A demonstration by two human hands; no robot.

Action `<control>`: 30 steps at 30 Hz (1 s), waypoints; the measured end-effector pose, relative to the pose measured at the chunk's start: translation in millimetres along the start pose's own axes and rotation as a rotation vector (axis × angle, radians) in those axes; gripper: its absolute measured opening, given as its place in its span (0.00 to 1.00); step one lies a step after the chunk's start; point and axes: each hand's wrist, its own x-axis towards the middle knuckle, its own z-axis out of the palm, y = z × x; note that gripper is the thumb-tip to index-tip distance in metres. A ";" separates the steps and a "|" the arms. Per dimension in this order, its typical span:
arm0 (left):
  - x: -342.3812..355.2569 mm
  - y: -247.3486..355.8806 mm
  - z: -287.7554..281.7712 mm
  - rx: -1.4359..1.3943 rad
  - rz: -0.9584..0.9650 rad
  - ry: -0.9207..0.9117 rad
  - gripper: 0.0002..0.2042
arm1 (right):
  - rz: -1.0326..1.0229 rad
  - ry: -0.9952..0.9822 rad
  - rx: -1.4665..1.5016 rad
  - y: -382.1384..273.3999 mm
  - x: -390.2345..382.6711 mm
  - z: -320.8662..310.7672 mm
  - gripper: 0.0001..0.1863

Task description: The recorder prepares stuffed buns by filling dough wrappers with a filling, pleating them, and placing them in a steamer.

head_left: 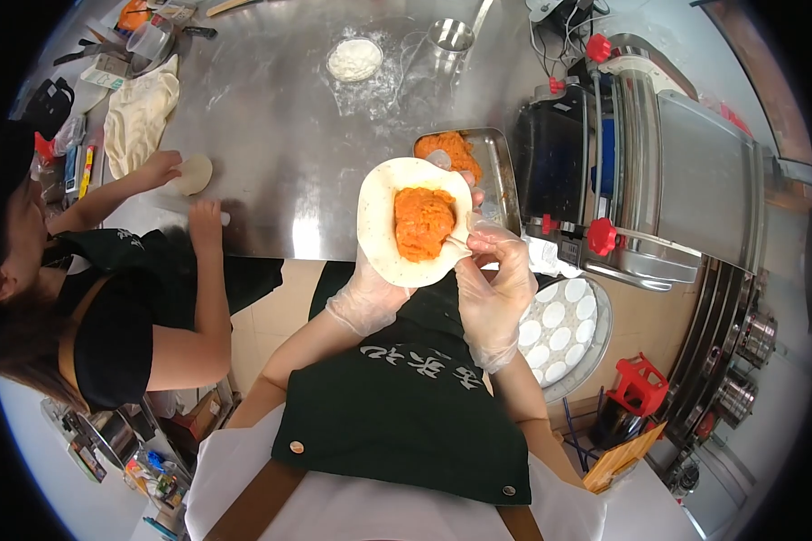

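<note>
A round pale dough wrapper [379,207] with a mound of orange filling [423,223] in its middle rests in my gloved left hand [374,293], whose fingers are mostly hidden beneath it. My gloved right hand [496,288] pinches a small fold at the wrapper's right edge. Just behind the wrapper, a rectangular steel tray [499,171] holds more orange filling [456,150].
A co-worker [104,316] at my left handles a small dough disc [194,177] on the steel table [253,117], near a dough lump [137,113]. Flour [355,60] and a cup [451,36] stand farther back. A roller machine [704,171] and a lined round tray [599,347] are at right.
</note>
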 end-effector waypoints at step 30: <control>9.2 33.6 -10.8 0.079 -0.353 -0.197 0.44 | -0.286 -0.252 -0.182 -6.9 28.3 -28.4 0.20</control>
